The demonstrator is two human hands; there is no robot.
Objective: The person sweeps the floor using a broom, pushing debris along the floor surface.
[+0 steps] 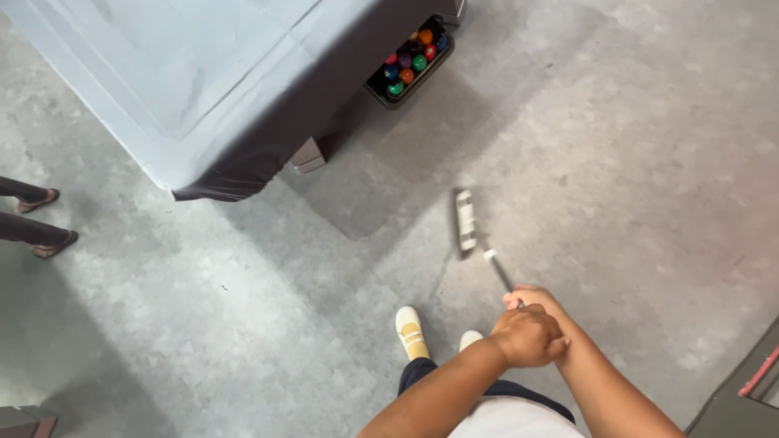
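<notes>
Left hand [527, 335]: closed over the top of the grip, stacked nearest the body, knuckles up; steadying the upper end.
Right hand [531, 298]: wrapped on the grip just beyond the left, partly hidden beneath it; both hands together, clamped on the one shaft as in a two-handed putting hold.
Golf putter [485, 243]: dark shaft slanting away from the hands toward the far left, pale head [465, 220] low at the floor; touching it or just above, cannot tell.
Feet: pale shoe with a yellow strap [411, 331] near left of the hands, toe of a second shoe [470, 339] beside it, set apart like a stance.
Floor [649, 162]: grey mottled concrete, shadowed under the covered piece.
Covered counter [187, 89]: far left, draped in a pale blue cloth, dark skirt and one leg showing.
Tray of coloured balls [410, 63]: tucked at the far right edge, kept together in a dark box.
Another person's feet [45, 219]: far left edge, in sandals, well apart.
</notes>
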